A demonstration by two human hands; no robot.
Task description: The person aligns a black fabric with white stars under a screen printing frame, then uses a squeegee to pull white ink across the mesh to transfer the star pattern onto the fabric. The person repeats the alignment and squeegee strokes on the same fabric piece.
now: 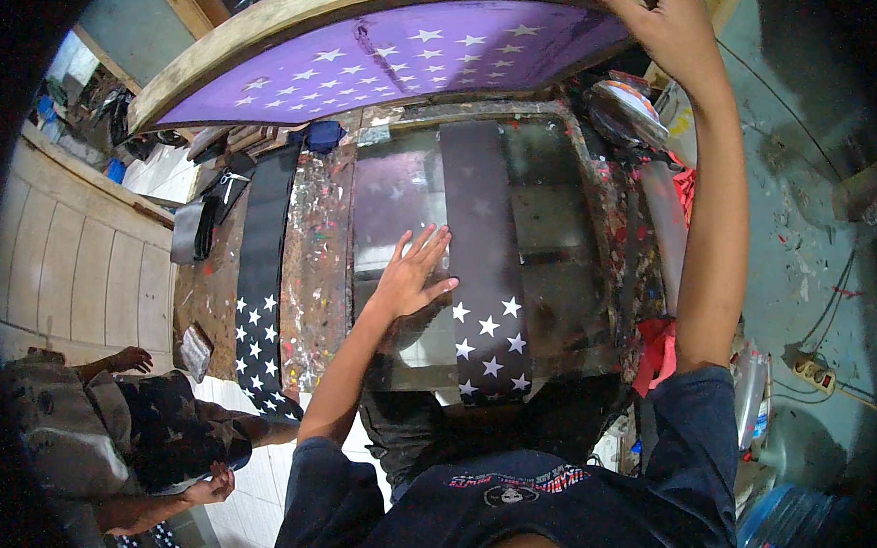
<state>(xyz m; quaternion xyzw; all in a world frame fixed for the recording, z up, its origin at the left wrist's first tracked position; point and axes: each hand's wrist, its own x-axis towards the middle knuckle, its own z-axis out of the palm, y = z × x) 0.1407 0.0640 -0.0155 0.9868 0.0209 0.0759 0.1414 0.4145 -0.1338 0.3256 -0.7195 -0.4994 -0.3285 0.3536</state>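
My right hand [667, 26] grips the far right corner of a wooden-framed printing screen [214, 56]. The raised screen leans at the back, its purple mesh [407, 65] showing rows of white stars. Below it a long black strip [482, 203] lies lengthwise on a dark glass plate [393, 190], with white stars on its near end. Fingers stretched and slightly apart, my left hand [414, 278] rests on the glass by the strip's left edge and holds nothing.
Another black strip [267, 210] with stars hangs over the near edge of the paint-spattered table [321, 260]. Scissors [231, 177] lie on dark pieces at far left. A co-worker [153, 428] is at left. At right are a red cloth [655, 354] and a power strip [815, 375].
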